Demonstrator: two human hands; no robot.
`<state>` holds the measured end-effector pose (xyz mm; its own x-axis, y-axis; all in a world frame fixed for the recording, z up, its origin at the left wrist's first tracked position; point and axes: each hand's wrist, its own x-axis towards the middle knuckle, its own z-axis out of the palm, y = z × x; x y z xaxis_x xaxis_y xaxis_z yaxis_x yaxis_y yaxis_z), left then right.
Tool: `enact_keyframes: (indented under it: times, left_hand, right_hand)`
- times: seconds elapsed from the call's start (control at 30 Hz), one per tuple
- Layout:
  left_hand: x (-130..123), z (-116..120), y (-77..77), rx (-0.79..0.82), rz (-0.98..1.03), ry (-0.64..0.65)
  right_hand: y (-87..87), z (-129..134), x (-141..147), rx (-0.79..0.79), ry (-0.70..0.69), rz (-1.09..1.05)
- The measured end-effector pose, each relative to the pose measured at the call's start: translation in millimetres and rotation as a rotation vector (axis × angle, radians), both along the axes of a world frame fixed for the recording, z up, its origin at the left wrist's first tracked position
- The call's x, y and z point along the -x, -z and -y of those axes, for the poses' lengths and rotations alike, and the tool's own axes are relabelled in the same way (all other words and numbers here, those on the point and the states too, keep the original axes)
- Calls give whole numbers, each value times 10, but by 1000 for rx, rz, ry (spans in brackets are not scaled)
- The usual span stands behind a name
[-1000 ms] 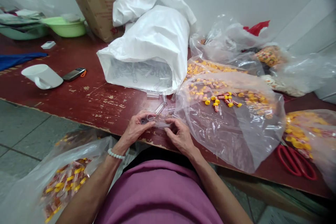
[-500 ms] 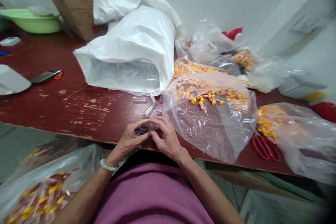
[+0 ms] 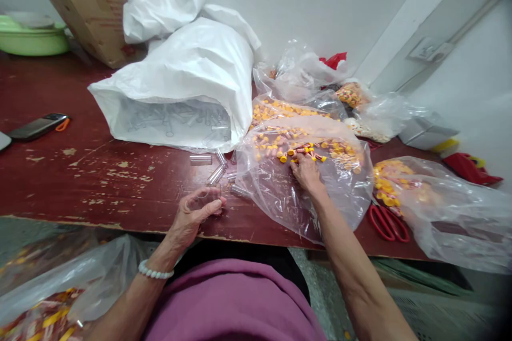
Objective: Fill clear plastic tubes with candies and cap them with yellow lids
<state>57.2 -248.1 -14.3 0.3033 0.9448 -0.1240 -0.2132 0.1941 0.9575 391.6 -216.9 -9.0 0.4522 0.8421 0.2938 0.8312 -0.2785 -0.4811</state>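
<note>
Two hands are apart: the left hand's (image 3: 200,209) fingers curl around clear tubes (image 3: 201,197), in front of the white sack (image 3: 200,66); the right hand's (image 3: 308,173) fingers reach yellow-capped tubes (image 3: 322,158) right of the sack, whether pinching I cannot tell. Those look reddish inside, the left ones transparent.

"How's the light?"
"Cool, fairly bright; pale sheen on the red tabletop (image 3: 160,170), small glints on the clear plastic bag (image 3: 276,192); shadows soft, darker below the table edge; source, I can't tell."
"And sharpness?"
"Middling; fine detail looks smeary; the outer edges stretch and blur; the upper right corner darkens nearly to black."
</note>
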Motion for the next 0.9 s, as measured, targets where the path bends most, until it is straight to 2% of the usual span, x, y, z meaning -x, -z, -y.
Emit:
enact_keyframes:
  times: [0.17, 0.3, 0.37, 0.43, 0.57, 0.67, 0.77, 0.9]
  left_hand:
    - [-20, 53, -20, -51, -189, 62]
    - [-113, 77, -40, -184, -338, 133]
    - [-197, 70, -32, -191, -356, 120]
    - [-276, 41, -19, -169, -358, 93]
    - [-329, -48, 5, -154, -342, 66]
    - [-298, -87, 32, -159, -316, 69]
    - [-270, -91, 71, -192, -311, 64]
    - [-261, -78, 110, -223, -321, 62]
  right_hand:
    - [-50, 185, 211, -31, -31, -83]
    - [-157, 428, 642, -147, -241, -264]
    - [-144, 446, 819, -222, -335, -309]
    - [-77, 374, 913, -252, -336, -265]
    - [72, 161, 930, -239, -364, -206]
    - [98, 176, 899, -248, -390, -200]
    - [104, 401, 849, -251, -407, -137]
    - [189, 812, 782, -136, -475, 50]
